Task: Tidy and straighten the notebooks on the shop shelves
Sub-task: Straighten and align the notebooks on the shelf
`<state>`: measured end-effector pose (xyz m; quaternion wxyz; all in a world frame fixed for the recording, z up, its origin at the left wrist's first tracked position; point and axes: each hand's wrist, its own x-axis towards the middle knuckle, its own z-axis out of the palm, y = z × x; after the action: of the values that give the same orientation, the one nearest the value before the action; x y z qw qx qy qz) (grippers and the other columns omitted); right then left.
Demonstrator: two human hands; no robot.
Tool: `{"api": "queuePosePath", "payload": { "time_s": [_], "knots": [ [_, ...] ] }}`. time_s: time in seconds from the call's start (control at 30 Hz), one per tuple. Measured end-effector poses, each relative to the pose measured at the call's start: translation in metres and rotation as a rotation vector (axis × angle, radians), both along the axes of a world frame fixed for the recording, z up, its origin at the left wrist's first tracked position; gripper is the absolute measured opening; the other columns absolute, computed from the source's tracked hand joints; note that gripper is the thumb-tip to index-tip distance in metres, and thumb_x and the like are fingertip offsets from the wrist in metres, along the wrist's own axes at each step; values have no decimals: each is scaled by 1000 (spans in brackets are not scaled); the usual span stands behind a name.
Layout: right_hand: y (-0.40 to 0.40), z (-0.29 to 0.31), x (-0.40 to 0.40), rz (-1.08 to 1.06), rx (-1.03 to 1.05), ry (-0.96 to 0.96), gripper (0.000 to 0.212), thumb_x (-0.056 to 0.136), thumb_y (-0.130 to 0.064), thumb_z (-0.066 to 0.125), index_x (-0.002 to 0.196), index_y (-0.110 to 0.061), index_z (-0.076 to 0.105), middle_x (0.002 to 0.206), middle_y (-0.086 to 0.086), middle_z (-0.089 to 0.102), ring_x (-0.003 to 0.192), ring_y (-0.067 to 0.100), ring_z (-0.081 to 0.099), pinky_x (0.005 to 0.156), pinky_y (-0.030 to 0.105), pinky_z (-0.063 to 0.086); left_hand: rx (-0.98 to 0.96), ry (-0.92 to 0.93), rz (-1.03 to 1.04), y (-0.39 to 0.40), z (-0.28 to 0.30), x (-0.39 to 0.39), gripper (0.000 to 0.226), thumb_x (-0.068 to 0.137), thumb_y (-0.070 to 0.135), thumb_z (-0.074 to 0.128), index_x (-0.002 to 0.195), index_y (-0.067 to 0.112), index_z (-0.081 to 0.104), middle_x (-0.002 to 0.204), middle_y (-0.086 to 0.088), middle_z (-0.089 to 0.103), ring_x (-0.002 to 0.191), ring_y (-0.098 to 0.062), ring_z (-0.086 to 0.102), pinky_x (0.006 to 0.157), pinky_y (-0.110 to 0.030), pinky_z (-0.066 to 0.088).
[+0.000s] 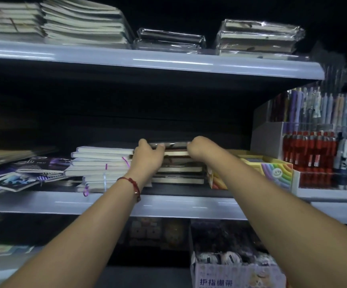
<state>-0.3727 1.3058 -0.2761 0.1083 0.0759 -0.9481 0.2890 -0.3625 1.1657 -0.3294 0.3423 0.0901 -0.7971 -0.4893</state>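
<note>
Head view, middle shelf: dark notebook stack, centre, between white notebook stack and rainbow box. Left hand, red string bracelet at wrist, grips left end of top dark notebook, fingers curled over its edge. Right hand pinches the same notebook's right end. Purple-covered notebooks lie askew, far left. Upper shelf: pale stacks, two plastic-wrapped piles. Pen display at right.
</note>
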Motion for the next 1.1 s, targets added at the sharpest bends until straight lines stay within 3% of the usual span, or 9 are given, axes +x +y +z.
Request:
{"api": "queuePosePath", "payload": {
  "time_s": [0.07,0.2,0.3,0.5,0.63,0.8,0.87,1.0,1.1],
  "knots": [
    [-10,-1,6,39,-122,-17,41,108,-13,32,144,1,45,144,18,50,128,32,51,101,34,42,59,1,1,-3,1,-5,48,100,43,52,128,5,46,123,-13,59,100,-28,54,81,-33,40],
    [-12,-7,-2,135,-449,-63,54,108,-38,31,152,-7,35,152,18,42,136,34,44,111,42,39,31,46,43,-4,-3,-9,39,98,36,58,121,5,50,110,-8,59,91,-23,52,75,-31,37],
    [-1,-19,-9,108,-491,-74,62,107,-47,26,153,-6,32,156,17,37,141,35,38,116,45,32,40,37,49,-2,-2,-10,40,98,36,57,122,5,51,114,-9,60,93,-25,52,76,-31,38],
    [0,-47,-13,61,-415,114,61,109,-42,20,128,1,57,129,21,59,111,32,55,86,34,37,78,-33,-11,1,6,-8,38,104,32,44,126,2,48,105,-8,55,70,-14,46,65,-29,34],
    [2,-57,-12,58,-563,151,54,108,-40,23,129,-4,57,123,13,59,103,25,51,86,32,37,33,-39,-98,1,1,-4,34,106,40,39,117,8,44,108,-4,52,82,-15,46,79,-32,34],
    [4,-67,-8,58,-616,111,58,108,-44,25,155,-11,27,157,11,36,143,30,34,112,39,30,23,-31,-133,1,-3,-9,36,106,43,34,112,9,46,109,-5,52,99,-24,48,85,-34,35],
    [4,-64,-8,54,-599,69,57,108,-42,26,155,-10,26,157,12,35,143,31,34,108,37,32,26,-3,-83,-1,-3,-12,40,107,38,36,117,3,51,111,-12,56,97,-27,52,81,-34,37],
    [-2,-63,-11,-10,-570,108,40,108,-25,32,141,-4,40,143,17,49,127,34,48,87,32,35,126,39,-14,-5,-2,-17,24,105,25,42,108,5,55,92,-8,58,68,-14,48,56,-29,34],
    [-1,-66,-9,19,-650,115,49,108,-24,33,154,-7,25,153,12,39,135,31,42,88,30,33,186,57,-22,-6,-1,-22,20,105,24,43,105,8,55,91,-8,58,68,-13,48,54,-27,35]
  ]
}}
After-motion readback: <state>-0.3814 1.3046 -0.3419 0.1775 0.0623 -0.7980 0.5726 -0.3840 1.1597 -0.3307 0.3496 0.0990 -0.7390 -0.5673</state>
